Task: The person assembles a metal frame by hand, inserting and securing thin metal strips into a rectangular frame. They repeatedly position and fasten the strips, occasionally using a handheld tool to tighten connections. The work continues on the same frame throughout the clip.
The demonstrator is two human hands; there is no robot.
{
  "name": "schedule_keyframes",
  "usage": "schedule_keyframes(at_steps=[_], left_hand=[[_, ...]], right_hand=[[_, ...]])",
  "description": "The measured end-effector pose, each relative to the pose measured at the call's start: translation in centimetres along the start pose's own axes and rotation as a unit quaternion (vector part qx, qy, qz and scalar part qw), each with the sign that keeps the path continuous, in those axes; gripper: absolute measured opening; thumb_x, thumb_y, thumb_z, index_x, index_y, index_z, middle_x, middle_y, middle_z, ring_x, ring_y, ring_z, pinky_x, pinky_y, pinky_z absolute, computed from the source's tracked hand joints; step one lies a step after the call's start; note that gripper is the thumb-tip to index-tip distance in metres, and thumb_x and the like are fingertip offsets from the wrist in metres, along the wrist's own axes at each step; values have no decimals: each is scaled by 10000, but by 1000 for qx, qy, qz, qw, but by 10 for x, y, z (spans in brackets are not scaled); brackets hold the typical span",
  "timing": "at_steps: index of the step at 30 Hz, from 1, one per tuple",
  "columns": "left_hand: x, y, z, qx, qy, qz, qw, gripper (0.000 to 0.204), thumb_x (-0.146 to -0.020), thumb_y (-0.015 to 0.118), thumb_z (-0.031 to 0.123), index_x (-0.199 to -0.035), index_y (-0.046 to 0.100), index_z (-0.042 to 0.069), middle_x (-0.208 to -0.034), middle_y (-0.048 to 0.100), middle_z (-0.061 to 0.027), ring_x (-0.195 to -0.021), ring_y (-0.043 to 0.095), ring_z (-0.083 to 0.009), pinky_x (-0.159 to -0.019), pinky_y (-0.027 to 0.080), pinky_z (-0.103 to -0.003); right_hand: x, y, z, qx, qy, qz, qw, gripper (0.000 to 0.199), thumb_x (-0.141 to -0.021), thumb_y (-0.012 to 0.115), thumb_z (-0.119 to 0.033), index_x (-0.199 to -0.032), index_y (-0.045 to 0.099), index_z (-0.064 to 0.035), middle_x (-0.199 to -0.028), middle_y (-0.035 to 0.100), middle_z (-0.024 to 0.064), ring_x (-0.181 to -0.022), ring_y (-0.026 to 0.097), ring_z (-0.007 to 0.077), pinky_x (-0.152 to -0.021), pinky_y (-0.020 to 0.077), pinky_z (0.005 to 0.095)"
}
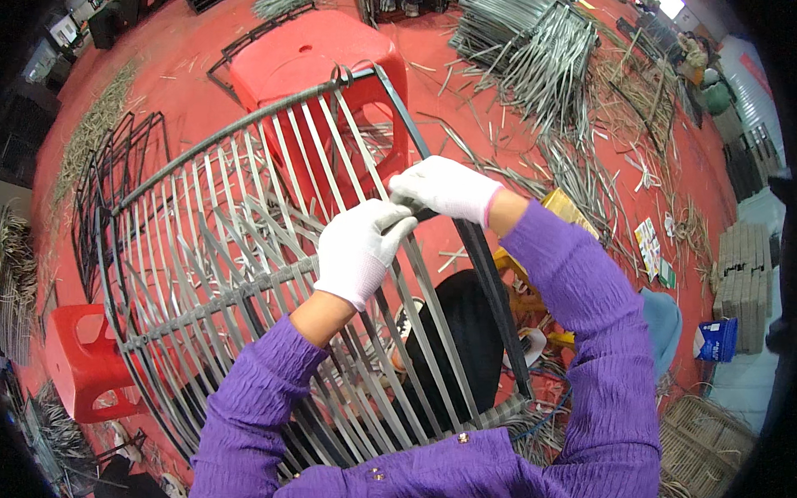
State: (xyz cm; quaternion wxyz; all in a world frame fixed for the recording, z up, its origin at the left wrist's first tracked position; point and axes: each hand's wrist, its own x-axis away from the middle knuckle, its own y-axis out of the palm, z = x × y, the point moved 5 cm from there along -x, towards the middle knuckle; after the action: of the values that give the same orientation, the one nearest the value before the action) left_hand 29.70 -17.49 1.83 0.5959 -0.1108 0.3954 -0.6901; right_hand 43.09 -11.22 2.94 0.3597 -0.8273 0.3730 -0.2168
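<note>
Head cam, steep downward fisheye, close over woven frame [240,270], red floor [475,67] beyond.

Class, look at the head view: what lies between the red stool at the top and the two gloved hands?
Pale woven strips on the dark frame cross the red stool above the left hand and right hand.

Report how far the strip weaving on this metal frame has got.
Done: grey strips run lengthwise across most of the frame, with a crosswise band midway. In hand: the left hand and right hand work a strip by the right rail. Left: the crosswise weave looks sparse elsewhere.
</note>
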Motion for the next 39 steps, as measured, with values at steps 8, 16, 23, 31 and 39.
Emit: schedule_keyframes(at_steps=[8,16,23,31,39], left_hand=[[-25,13,-28,217,-177,-223,934,298,-877,650,260,-1027,753,25,-809,728,-86,-760,688,-159,-736,529,-310],[-24,10,-34,195,-145,-159,957,288,-913,600,258,-1041,753,50,-874,743,-109,-791,714,-199,-737,530,-302],[-9,-2,-18,18,-92,20,995,220,-939,612,303,-1023,716,129,-809,695,-74,-798,696,-263,-682,534,-368],[-21,4,-23,28,-93,-89,991,264,-867,690,278,-1028,749,78,-896,720,-94,-816,705,-232,-759,536,-341],[-25,9,-39,119,-112,-103,981,325,-945,541,327,-1056,734,90,-845,713,-144,-774,706,-287,-741,538,-370]], right_hand=[[92,36,-28,41,1,188,981,225,-970,496,-128,-1104,579,33,-880,634,166,-809,652,330,-719,532,429],[66,51,10,-10,-128,148,981,152,-949,507,-133,-999,599,-24,-947,596,150,-920,598,336,-823,504,407],[-24,-4,-3,48,-62,41,996,322,-970,479,-303,-883,695,-81,-856,686,128,-825,655,282,-781,519,369],[50,38,5,117,79,-6,990,259,-966,502,-180,-1072,602,33,-970,666,185,-865,678,345,-755,540,402],[38,16,9,-230,-34,163,959,243,-965,491,-206,-911,630,-15,-857,623,86,-841,626,201,-770,465,315]])
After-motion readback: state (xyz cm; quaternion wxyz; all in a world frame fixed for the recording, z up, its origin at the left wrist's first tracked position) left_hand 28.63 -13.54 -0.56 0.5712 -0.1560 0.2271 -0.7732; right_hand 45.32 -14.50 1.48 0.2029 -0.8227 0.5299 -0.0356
